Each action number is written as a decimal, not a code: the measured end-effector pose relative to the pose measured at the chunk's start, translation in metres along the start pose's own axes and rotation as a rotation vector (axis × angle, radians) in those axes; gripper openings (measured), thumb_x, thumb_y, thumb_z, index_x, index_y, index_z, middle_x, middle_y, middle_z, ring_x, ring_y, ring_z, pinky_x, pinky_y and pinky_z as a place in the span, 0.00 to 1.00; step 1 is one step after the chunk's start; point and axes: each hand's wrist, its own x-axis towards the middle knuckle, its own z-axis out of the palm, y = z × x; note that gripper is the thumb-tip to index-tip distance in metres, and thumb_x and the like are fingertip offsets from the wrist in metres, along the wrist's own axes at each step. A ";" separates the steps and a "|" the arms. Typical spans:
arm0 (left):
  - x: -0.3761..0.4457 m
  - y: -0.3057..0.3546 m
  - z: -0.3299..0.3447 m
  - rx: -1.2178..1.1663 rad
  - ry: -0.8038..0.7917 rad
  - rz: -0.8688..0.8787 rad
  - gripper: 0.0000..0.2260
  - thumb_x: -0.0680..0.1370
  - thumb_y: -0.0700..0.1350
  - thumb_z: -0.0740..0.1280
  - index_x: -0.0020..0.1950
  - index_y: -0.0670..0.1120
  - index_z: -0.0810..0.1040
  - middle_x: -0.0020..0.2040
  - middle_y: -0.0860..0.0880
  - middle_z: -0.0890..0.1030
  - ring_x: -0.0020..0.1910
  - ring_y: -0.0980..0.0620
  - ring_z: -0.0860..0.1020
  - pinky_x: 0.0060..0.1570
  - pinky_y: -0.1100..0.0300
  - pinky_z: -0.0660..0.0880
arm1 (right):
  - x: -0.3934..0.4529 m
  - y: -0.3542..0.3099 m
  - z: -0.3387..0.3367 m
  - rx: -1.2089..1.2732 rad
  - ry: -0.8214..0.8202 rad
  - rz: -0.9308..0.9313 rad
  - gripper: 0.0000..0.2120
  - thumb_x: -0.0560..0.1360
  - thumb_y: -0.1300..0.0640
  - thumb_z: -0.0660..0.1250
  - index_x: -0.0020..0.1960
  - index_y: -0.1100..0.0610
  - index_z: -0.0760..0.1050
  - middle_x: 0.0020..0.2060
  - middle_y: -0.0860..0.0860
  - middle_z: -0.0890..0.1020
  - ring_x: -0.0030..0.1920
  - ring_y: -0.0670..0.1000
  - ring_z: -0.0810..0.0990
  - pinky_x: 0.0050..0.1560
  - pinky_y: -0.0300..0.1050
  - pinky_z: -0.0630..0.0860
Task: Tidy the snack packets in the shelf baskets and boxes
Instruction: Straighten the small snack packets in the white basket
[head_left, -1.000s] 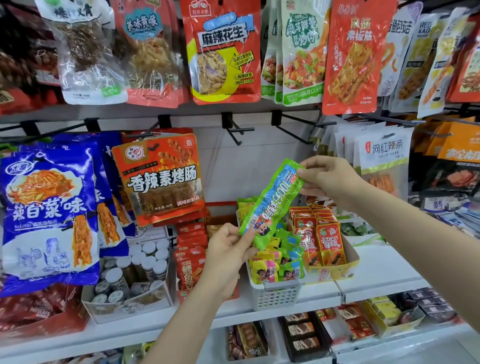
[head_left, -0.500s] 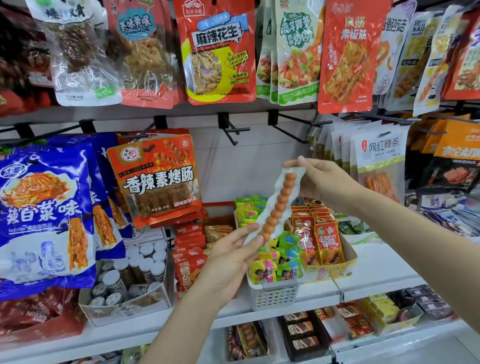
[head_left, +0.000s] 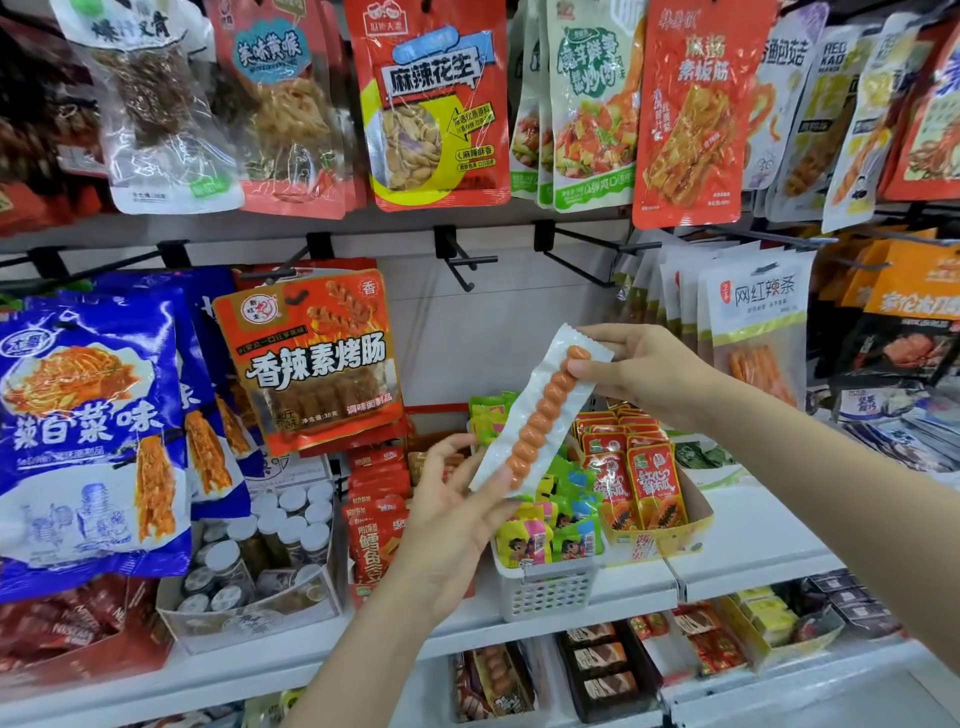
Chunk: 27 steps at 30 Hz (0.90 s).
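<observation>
Head view: your right hand (head_left: 644, 371) pinches the top and your left hand (head_left: 457, 506) the bottom of a long snack packet (head_left: 537, 410), clear back toward you, above the white basket (head_left: 545, 590), likely for inspection before restocking.

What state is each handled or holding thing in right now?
Long snack packet: sealed, tilted, clear side showing, held at both ends.
Left hand: pinching its lower end.
Right hand: pinching its upper end.
White basket: full of small packets.
</observation>
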 end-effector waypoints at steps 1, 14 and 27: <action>0.000 0.002 0.000 -0.136 -0.025 -0.104 0.22 0.75 0.49 0.70 0.66 0.44 0.71 0.62 0.40 0.81 0.60 0.40 0.80 0.51 0.51 0.80 | -0.002 -0.002 0.000 0.045 -0.030 -0.008 0.19 0.72 0.63 0.72 0.63 0.59 0.76 0.49 0.56 0.86 0.52 0.54 0.85 0.55 0.48 0.81; 0.039 -0.001 -0.033 0.065 0.069 -0.061 0.19 0.74 0.33 0.68 0.64 0.44 0.76 0.51 0.44 0.85 0.47 0.50 0.84 0.45 0.64 0.79 | 0.021 0.025 -0.008 0.270 -0.094 0.004 0.15 0.73 0.69 0.66 0.58 0.59 0.80 0.57 0.58 0.83 0.58 0.55 0.82 0.53 0.43 0.81; 0.104 -0.014 -0.063 0.778 0.195 0.267 0.24 0.76 0.35 0.71 0.68 0.50 0.68 0.57 0.49 0.80 0.57 0.52 0.79 0.54 0.62 0.76 | 0.066 0.024 -0.014 -0.518 0.248 -0.109 0.09 0.74 0.54 0.73 0.50 0.58 0.83 0.41 0.56 0.86 0.48 0.56 0.85 0.54 0.58 0.80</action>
